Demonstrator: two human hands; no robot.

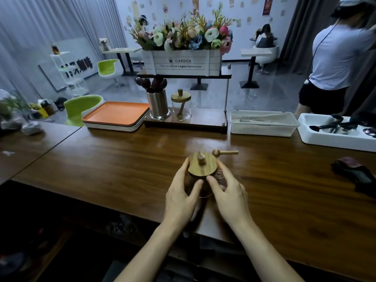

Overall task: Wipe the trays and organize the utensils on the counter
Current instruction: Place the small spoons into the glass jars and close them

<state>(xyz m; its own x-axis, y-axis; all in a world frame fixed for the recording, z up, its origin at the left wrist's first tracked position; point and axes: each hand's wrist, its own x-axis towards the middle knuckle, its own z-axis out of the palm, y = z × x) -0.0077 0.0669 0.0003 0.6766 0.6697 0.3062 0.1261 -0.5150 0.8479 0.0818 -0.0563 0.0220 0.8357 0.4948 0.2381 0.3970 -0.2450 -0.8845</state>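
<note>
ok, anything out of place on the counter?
One thing: a small wooden spoon lies loose on the counter behind the lidded jar that the left hand and right hand hold. The matching jar on the stand keeps its own inside. A dark cloth lies bunched at the right.

Orange trays (116,113) stacked; wood-lidded glass jar (205,169) upright

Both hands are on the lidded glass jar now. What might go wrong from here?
1. The left hand and right hand grip close under the wooden lid. If the lid sits loose, lifting by it may leave the glass jar behind or drop it.
2. The wooden spoon lies at the lid's far edge, seemingly unheld. Moving the jar may knock it along the counter.
</note>
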